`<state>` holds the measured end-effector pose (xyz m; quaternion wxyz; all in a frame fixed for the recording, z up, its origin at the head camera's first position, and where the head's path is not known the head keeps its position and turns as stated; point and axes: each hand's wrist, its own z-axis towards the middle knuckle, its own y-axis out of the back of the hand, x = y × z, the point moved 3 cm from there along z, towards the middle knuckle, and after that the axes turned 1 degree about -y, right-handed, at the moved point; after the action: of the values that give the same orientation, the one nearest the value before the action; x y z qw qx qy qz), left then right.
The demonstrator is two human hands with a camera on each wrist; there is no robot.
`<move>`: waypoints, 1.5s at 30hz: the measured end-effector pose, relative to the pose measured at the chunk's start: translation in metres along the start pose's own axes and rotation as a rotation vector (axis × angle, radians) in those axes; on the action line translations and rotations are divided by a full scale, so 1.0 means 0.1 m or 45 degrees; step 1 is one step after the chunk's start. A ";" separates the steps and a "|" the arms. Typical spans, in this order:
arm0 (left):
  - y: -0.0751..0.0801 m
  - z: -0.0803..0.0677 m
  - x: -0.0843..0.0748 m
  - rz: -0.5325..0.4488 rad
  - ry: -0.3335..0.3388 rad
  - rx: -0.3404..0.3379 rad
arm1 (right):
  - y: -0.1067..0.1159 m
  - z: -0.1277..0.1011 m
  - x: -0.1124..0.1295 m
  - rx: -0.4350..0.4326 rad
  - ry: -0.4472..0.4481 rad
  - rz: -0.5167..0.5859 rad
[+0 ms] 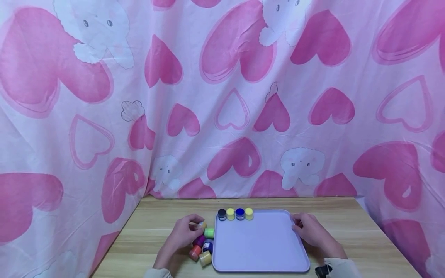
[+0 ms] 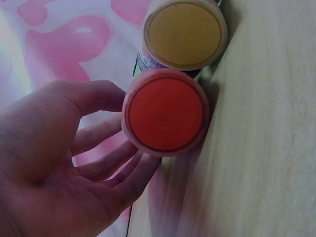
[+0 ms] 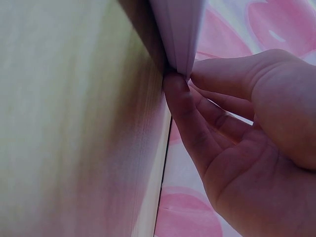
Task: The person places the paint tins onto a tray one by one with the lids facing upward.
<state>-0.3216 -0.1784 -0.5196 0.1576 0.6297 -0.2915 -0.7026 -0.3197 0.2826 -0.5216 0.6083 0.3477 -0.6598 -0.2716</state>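
My left hand [image 1: 187, 231] pinches a small orange-yellow paint jar [image 1: 202, 224] at the left of the lilac tray [image 1: 259, 243]; its fingertips are partly hidden. Just beside that hand lie a green jar [image 1: 209, 233], a purple jar [image 1: 199, 240], a dark blue jar [image 1: 208, 246], a red jar [image 1: 195, 253] and a tan jar [image 1: 206, 258]. In the left wrist view the red jar's round end [image 2: 165, 114] covers the fingertips. My right hand [image 1: 313, 231] grips the tray's right rim between thumb and fingers, as the right wrist view shows.
Along the tray's far left edge stand a black jar [image 1: 222, 214], a yellow jar [image 1: 230, 214], a blue jar [image 1: 240, 214] and another yellow jar [image 1: 248, 214]. The wooden table [image 1: 153, 216] ends at a pink heart-patterned curtain [image 1: 222, 116] on the back and sides.
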 end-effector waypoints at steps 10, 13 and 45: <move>-0.02 0.02 -0.07 0.073 -0.025 -0.067 | -0.01 0.01 -0.01 -0.003 -0.012 0.016; -0.02 0.04 -0.07 0.095 -0.060 -0.094 | -0.01 0.01 -0.01 -0.002 -0.012 0.010; -0.16 0.20 -0.31 0.107 -0.140 -0.136 | -0.01 0.01 -0.02 -0.012 0.014 0.006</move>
<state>-0.3336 -0.1431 -0.5040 0.2040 0.5679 -0.2878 -0.7436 -0.3201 0.2834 -0.5232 0.6143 0.3448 -0.6558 -0.2714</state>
